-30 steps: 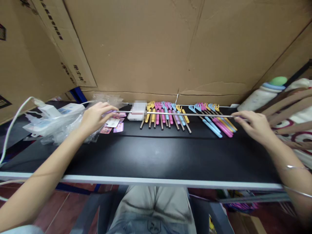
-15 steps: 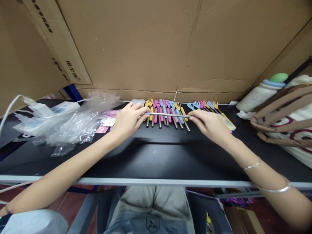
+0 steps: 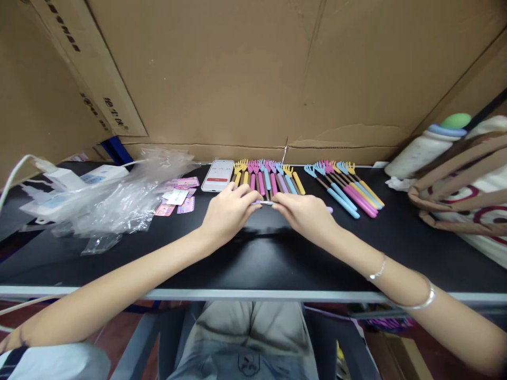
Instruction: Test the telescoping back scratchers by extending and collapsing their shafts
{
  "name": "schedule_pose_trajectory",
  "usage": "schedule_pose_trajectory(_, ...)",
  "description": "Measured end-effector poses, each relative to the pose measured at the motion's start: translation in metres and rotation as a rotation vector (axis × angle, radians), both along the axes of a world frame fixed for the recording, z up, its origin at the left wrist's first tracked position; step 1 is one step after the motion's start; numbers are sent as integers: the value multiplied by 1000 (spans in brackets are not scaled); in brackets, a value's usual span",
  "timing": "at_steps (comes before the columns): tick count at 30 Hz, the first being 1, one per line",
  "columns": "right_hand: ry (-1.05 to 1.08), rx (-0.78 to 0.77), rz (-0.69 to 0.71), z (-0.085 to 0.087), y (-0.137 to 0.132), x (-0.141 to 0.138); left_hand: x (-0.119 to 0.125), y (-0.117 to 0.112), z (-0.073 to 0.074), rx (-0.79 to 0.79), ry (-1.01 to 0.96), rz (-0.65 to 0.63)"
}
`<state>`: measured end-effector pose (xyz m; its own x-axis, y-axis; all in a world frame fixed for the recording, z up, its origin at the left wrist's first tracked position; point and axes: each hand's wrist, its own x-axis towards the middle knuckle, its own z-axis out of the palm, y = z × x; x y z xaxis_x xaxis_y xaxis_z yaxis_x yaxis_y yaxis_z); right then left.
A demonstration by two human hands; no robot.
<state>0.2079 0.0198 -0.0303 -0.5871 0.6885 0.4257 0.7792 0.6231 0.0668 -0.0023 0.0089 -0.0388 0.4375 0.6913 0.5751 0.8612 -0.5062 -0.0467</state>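
My left hand (image 3: 229,211) and my right hand (image 3: 303,214) meet over the middle of the black table (image 3: 253,264), fingers pinched on the two ends of a telescopic metal rod (image 3: 267,202) pushed almost fully together. Only a short silver stretch shows between the fingertips, and a purple tip pokes out beyond my right hand. Just behind the hands lies a row of small back scratchers (image 3: 269,179) with yellow, pink, blue and purple handles and hand-shaped heads. A second group of the same scratchers (image 3: 344,187) lies fanned out to the right.
A phone (image 3: 217,175) lies face up left of the scratchers. Small pink cards (image 3: 178,198), crumpled clear plastic bags (image 3: 114,203) and a white charger with cable (image 3: 67,179) fill the left. A bottle (image 3: 423,150) and a patterned bag (image 3: 467,190) stand right. Cardboard walls rise behind.
My hands have come together from far apart, collapsing the long rod to a short length. The phone, earlier partly hidden by my left hand, now shows in full.
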Motion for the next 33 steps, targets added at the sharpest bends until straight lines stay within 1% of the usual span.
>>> schedule_pose_trajectory(3,-27,-2,-7,-1,1,-5,2,0,-2,3,18,-8)
schedule_pose_trajectory(7,-15,22,5,3,4,-3,-2,3,3,27,57,-5)
schedule_pose_trajectory(12,-12,39,31,4,3,-1,-4,4,9,154,95,-52)
schedule_pose_trajectory(16,-78,62,48,2,-2,-5,-2,2,8,232,99,-114)
schedule_pose_trajectory(23,-185,103,45,2,-4,-11,-2,0,7,181,239,-184)
schedule_pose_trajectory(26,-199,146,74,3,-3,-12,-6,2,9,180,272,-206)
schedule_pose_trajectory(29,-200,183,84,7,-2,-10,-14,8,15,216,312,-216)
schedule_pose_trajectory(33,-216,230,24,14,4,6,-33,18,25,220,328,-168)
